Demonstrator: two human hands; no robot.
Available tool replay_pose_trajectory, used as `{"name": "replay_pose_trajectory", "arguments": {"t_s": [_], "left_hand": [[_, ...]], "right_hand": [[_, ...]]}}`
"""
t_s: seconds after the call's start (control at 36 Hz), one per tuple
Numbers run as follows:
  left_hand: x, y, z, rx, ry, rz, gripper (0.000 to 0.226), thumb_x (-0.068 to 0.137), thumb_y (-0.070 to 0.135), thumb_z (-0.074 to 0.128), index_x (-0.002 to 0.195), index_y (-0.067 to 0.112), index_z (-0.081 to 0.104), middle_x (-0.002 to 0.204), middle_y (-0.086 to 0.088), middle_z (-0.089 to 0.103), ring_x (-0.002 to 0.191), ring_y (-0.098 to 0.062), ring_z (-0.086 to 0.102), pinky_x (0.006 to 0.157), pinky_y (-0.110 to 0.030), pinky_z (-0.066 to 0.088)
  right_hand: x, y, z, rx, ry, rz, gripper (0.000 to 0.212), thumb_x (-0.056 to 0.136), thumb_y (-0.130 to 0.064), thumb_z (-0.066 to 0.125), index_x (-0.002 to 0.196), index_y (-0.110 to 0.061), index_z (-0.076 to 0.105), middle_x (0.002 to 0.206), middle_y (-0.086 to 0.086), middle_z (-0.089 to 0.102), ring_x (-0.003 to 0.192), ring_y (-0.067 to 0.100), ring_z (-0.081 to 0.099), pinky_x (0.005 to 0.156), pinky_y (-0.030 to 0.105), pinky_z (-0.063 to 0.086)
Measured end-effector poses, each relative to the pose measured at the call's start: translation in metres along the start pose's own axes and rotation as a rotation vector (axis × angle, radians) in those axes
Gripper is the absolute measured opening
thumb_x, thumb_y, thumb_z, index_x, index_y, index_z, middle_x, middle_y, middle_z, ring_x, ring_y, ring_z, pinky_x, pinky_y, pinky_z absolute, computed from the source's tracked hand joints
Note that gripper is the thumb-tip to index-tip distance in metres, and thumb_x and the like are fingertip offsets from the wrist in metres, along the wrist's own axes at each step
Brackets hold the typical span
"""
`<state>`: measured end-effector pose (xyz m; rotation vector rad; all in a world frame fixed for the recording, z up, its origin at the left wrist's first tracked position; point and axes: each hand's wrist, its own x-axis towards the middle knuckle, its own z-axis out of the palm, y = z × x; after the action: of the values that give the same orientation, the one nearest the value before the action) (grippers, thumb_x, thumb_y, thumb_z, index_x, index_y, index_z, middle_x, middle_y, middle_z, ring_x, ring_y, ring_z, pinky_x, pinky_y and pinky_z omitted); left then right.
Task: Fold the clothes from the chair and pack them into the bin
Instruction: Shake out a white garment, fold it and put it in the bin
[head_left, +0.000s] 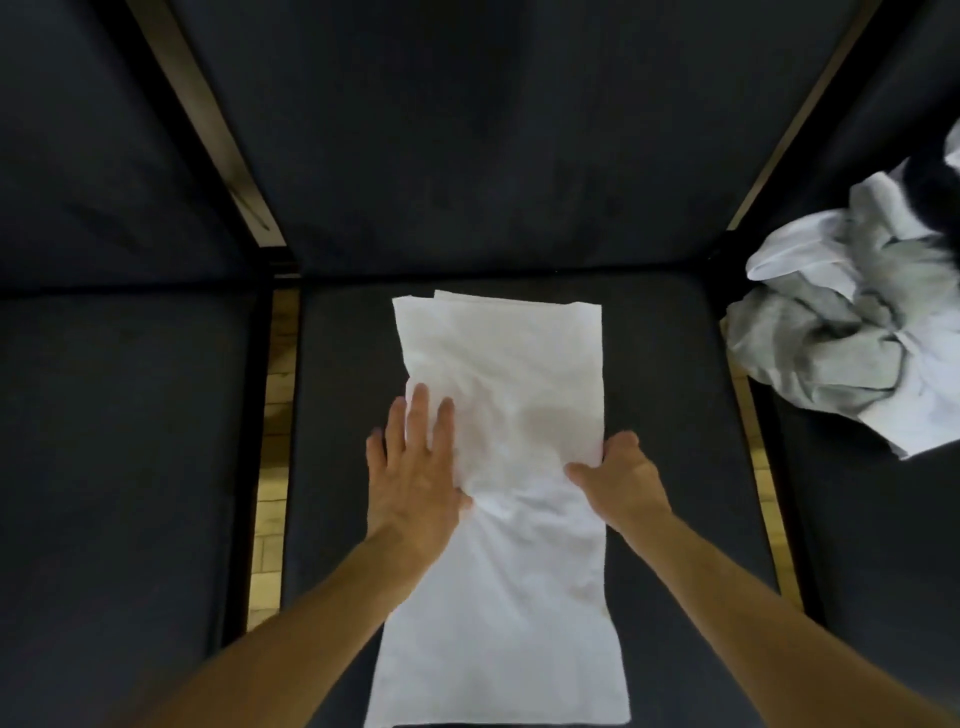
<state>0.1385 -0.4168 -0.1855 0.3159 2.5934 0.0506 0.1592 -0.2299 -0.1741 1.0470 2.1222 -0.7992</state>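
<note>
A white garment (498, 467), folded into a long narrow strip, lies flat in the middle of a dark cushioned seat (670, 415), running from the near edge toward the seat back. The left hand (410, 467) rests flat on the cloth's left edge about halfway along, fingers straight and slightly spread, holding nothing. The right hand (621, 478) is at the right edge opposite, fingers curled under the border and thumb lying on top, pinching the fabric. Well apart to the right, on a neighbouring dark seat, a crumpled pile of white, grey and black clothes (857, 322) sits unfolded. Strips of light floor (272, 493) show between the seats.
</note>
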Motion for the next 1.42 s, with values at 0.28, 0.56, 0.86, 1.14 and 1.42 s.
{"name": "replay_pose_trajectory", "arguments": {"t_s": [0.28,0.56,0.86,1.14,1.42], "left_hand": [[-0.008,0.004,-0.006,-0.736,-0.036,-0.523,0.056,0.080,0.028,0.074,0.114,0.006,0.036,0.120,-0.013,0.050,0.107,-0.033,0.056,0.088,-0.041,0.050],[0.013,-0.007,-0.025,-1.134,-0.388,-0.628,0.039,0.072,0.012,0.079,0.107,0.000,0.065,0.100,-0.015,0.069,0.090,-0.032,0.067,0.085,-0.041,0.054],[-0.001,-0.007,-0.020,-1.668,-0.470,-0.376,0.031,0.086,0.005,0.061,0.115,0.012,0.066,0.112,-0.010,0.070,0.104,-0.026,0.066,0.090,-0.039,0.050],[-0.014,-0.028,-0.015,-1.813,-0.303,-0.446,0.035,0.082,0.002,0.065,0.115,0.013,0.061,0.109,-0.010,0.070,0.099,-0.027,0.068,0.080,-0.040,0.054],[-0.050,-0.036,-0.132,-1.634,-0.026,-0.152,0.065,0.069,0.008,0.078,0.121,0.040,0.054,0.106,-0.002,0.068,0.095,-0.021,0.069,0.069,-0.029,0.057]], "right_hand": [[-0.012,0.012,0.005,0.252,-0.037,-0.030,0.022,0.084,-0.025,0.065,0.090,-0.005,0.056,0.080,0.005,0.055,0.064,0.015,0.052,0.050,0.024,0.039],[-0.013,0.027,-0.004,0.503,-0.183,-0.042,0.031,0.080,-0.018,0.074,0.103,-0.013,0.054,0.097,0.004,0.064,0.088,0.020,0.063,0.080,0.036,0.054],[-0.002,0.037,-0.007,0.729,-0.314,0.008,0.042,0.062,-0.033,0.072,0.100,-0.015,0.063,0.106,0.012,0.068,0.104,0.038,0.062,0.096,0.054,0.047],[-0.006,0.047,-0.013,0.911,-0.325,-0.158,0.046,0.087,-0.009,0.064,0.130,-0.020,0.049,0.117,0.004,0.066,0.105,0.025,0.065,0.092,0.047,0.052],[-0.086,-0.015,-0.090,0.803,-0.199,-0.436,0.020,0.094,-0.008,0.054,0.094,-0.016,0.072,0.091,0.004,0.069,0.082,0.020,0.064,0.072,0.036,0.053]]}}
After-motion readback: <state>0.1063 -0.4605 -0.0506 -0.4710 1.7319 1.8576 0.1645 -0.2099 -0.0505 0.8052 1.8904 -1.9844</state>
